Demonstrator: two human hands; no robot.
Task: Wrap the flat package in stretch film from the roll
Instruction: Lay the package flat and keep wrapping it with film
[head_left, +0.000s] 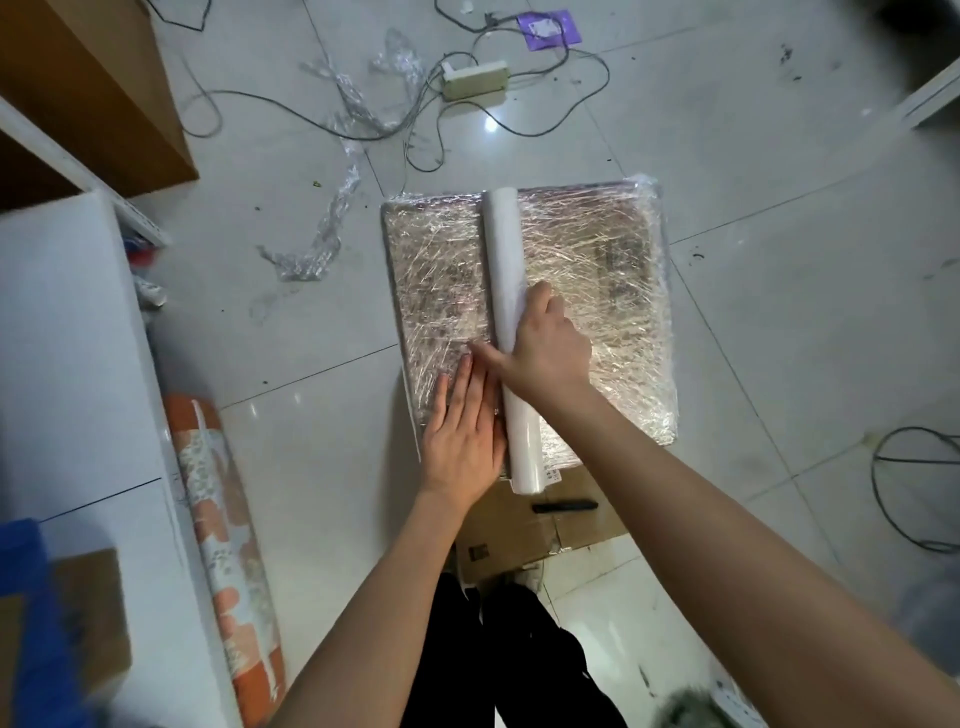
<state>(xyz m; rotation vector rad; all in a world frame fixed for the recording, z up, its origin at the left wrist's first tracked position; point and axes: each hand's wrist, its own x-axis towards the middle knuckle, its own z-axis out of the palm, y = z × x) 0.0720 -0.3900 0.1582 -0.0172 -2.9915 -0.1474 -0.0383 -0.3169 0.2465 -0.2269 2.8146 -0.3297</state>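
The flat package lies on the tiled floor, covered in crinkled clear stretch film. A long white roll of stretch film lies lengthwise across its top, from the far edge past the near edge. My right hand grips the roll around its middle, thumb reaching to the left side. My left hand lies flat with straight fingers on the film, just left of the roll near the package's near-left corner.
Flattened cardboard with a black marker lies under the near edge. Film scraps, cables and a power strip litter the floor beyond. A white box and an orange patterned roll stand at left.
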